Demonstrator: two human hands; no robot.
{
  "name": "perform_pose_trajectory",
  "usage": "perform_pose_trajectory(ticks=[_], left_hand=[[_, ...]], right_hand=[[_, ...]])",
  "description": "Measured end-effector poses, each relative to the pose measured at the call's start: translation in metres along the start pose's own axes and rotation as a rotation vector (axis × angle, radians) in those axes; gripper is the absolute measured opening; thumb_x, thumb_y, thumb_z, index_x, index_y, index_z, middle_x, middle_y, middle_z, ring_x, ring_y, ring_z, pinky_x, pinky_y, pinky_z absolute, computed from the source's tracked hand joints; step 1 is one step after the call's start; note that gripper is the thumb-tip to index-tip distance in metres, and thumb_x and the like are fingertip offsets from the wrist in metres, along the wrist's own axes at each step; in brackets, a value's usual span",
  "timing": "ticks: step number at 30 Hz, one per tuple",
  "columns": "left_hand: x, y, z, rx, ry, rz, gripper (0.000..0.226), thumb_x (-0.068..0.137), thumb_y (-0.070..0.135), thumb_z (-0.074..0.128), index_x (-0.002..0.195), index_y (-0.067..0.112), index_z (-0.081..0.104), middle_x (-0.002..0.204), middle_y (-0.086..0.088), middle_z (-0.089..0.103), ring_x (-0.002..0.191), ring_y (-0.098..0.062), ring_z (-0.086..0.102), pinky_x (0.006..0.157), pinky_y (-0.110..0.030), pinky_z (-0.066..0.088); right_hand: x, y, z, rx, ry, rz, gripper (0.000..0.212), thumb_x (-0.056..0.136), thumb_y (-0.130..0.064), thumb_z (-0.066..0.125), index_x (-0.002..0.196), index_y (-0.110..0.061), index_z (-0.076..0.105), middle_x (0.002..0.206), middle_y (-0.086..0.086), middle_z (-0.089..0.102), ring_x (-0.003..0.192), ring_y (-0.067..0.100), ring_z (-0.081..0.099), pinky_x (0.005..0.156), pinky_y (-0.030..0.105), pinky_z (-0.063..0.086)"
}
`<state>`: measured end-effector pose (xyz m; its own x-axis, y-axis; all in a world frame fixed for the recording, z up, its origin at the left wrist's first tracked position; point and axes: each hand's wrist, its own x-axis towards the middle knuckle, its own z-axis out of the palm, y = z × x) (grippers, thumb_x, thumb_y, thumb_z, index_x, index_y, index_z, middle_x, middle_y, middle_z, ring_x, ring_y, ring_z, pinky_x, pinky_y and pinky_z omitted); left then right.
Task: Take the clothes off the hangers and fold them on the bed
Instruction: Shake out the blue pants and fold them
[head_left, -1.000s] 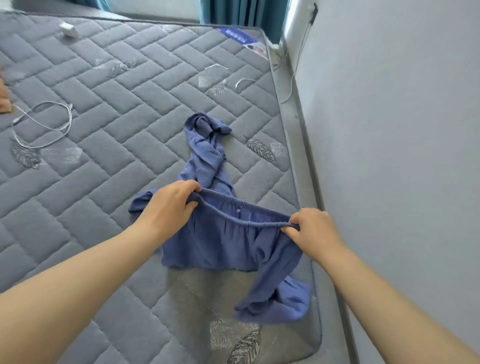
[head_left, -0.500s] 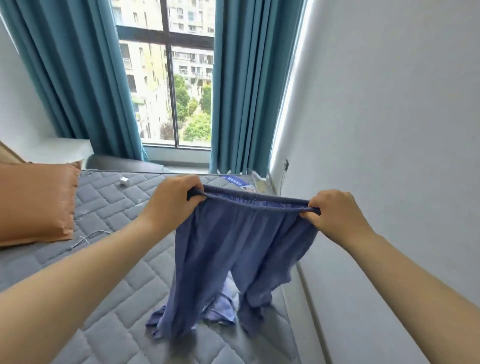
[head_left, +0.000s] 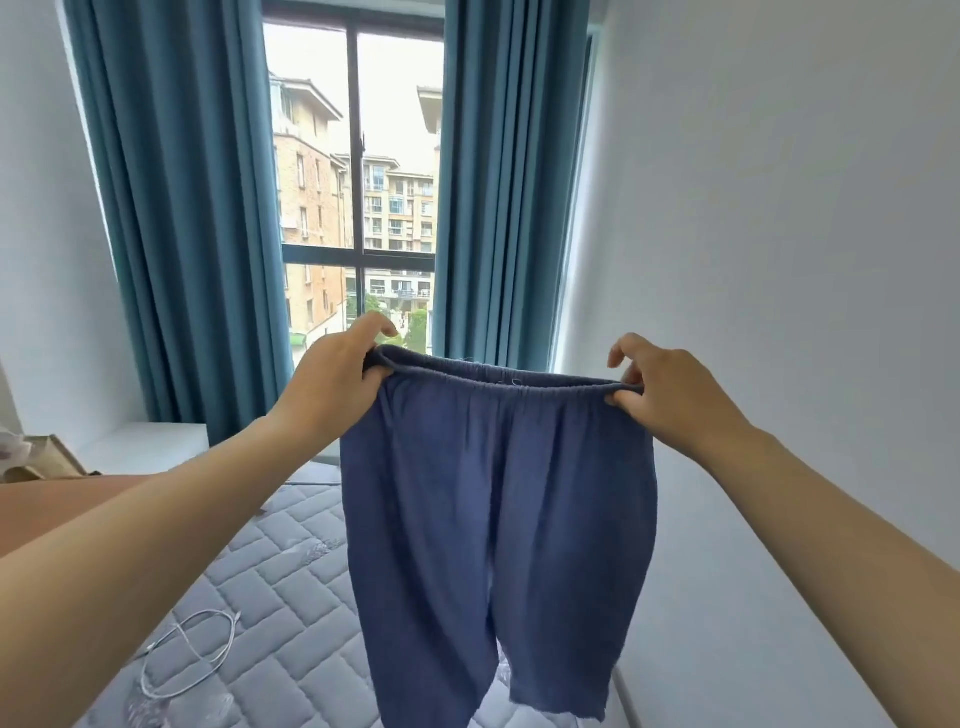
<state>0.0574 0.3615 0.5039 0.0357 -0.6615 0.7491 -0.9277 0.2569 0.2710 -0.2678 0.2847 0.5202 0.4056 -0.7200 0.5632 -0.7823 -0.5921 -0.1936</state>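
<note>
No writing shows on the blue trousers (head_left: 498, 499). The left hand (head_left: 332, 379) and right hand (head_left: 670, 395) pinch the waistband ends (spare fingers lifted), holding them up above the bed (head_left: 270, 597).

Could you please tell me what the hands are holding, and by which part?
Blue trousers, held by the elastic waistband: left hand pinches one end, right hand the other.

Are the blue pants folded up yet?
No, spread out. The left hand and right hand hold the blue pants up by the waistband, both legs hanging straight above the bed.
</note>
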Motion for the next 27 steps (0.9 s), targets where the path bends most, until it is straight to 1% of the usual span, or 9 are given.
perform_pose_trajectory(ticks=[3,7,11,13,16,18,21,24,27], left_hand=[[0.003,0.005,-0.008,-0.012,-0.049,-0.051,0.004,0.088,0.006,0.060,0.085,0.007,0.063,0.072,-0.003,0.062,0.072,-0.023,0.056,0.065,-0.033,0.045],[0.008,0.004,-0.017,-0.142,-0.212,-0.238,0.025,0.087,0.017,0.068,0.071,-0.001,0.061,0.062,-0.006,0.051,0.060,-0.018,0.043,0.056,-0.027,0.032],[0.006,-0.001,-0.025,-0.367,-0.305,-0.406,0.030,0.089,0.031,0.066,0.077,0.004,0.069,0.068,-0.006,0.056,0.065,-0.015,0.049,0.063,-0.025,0.038],[0.004,-0.003,-0.026,-0.421,-0.245,-0.455,0.027,0.092,0.033,0.062,0.084,0.010,0.073,0.074,-0.007,0.065,0.072,-0.017,0.055,0.069,-0.027,0.043],[0.004,-0.005,-0.025,-0.435,-0.136,-0.514,0.030,0.094,0.032,0.059,0.092,0.007,0.073,0.088,-0.017,0.069,0.079,-0.019,0.058,0.074,-0.030,0.045],[0.006,-0.004,-0.024,-0.437,-0.096,-0.552,0.035,0.093,0.033,0.059,0.093,0.000,0.071,0.089,-0.022,0.067,0.078,-0.020,0.055,0.076,-0.033,0.044],[0.009,-0.003,-0.021,-0.496,-0.031,-0.642,0.032,0.091,0.032,0.062,0.090,0.002,0.073,0.092,-0.017,0.070,0.079,-0.020,0.058,0.078,-0.035,0.048],[0.013,0.001,-0.018,-0.602,0.011,-0.749,0.023,0.090,0.030,0.061,0.079,0.014,0.073,0.081,-0.003,0.069,0.076,-0.018,0.060,0.067,-0.030,0.047],[0.019,0.005,-0.015,-0.770,0.074,-0.888,0.016,0.090,0.028,0.062,0.080,0.017,0.067,0.085,-0.003,0.067,0.078,-0.020,0.061,0.066,-0.031,0.049]], right_hand=[[0.005,-0.002,-0.004,0.058,-0.066,0.036,0.005,0.085,-0.017,0.067,0.089,-0.020,0.067,0.079,-0.003,0.067,0.080,0.018,0.062,0.066,0.026,0.043],[0.011,-0.002,-0.007,0.206,-0.178,0.092,0.018,0.079,-0.031,0.075,0.073,-0.014,0.070,0.071,0.007,0.065,0.065,0.014,0.056,0.060,0.027,0.040],[0.010,0.002,-0.005,0.176,-0.149,0.062,0.021,0.087,-0.030,0.067,0.075,-0.013,0.069,0.071,0.005,0.065,0.069,0.020,0.058,0.060,0.026,0.040],[0.009,0.001,-0.002,0.133,-0.106,0.007,0.029,0.091,-0.029,0.063,0.068,-0.011,0.064,0.066,0.008,0.061,0.063,0.022,0.054,0.057,0.026,0.037],[0.009,-0.006,0.000,0.066,-0.066,-0.071,0.042,0.095,-0.029,0.057,0.056,-0.023,0.045,0.055,-0.003,0.046,0.053,0.010,0.042,0.052,0.020,0.026],[0.010,-0.009,0.000,0.074,-0.107,-0.037,0.038,0.098,-0.032,0.051,0.062,-0.021,0.045,0.061,-0.003,0.049,0.059,0.011,0.045,0.053,0.022,0.029],[0.012,-0.014,-0.001,0.193,-0.218,0.018,0.034,0.099,-0.033,0.050,0.070,-0.016,0.050,0.065,-0.004,0.050,0.061,0.010,0.045,0.056,0.021,0.031],[0.013,-0.024,-0.005,0.442,-0.250,0.075,0.008,0.096,-0.030,0.055,0.093,-0.025,0.060,0.067,-0.003,0.053,0.062,0.010,0.051,0.060,0.020,0.041],[0.015,-0.032,-0.011,0.772,-0.350,0.141,0.008,0.097,-0.021,0.053,0.100,-0.022,0.060,0.073,-0.002,0.056,0.060,0.008,0.053,0.052,0.020,0.045]])
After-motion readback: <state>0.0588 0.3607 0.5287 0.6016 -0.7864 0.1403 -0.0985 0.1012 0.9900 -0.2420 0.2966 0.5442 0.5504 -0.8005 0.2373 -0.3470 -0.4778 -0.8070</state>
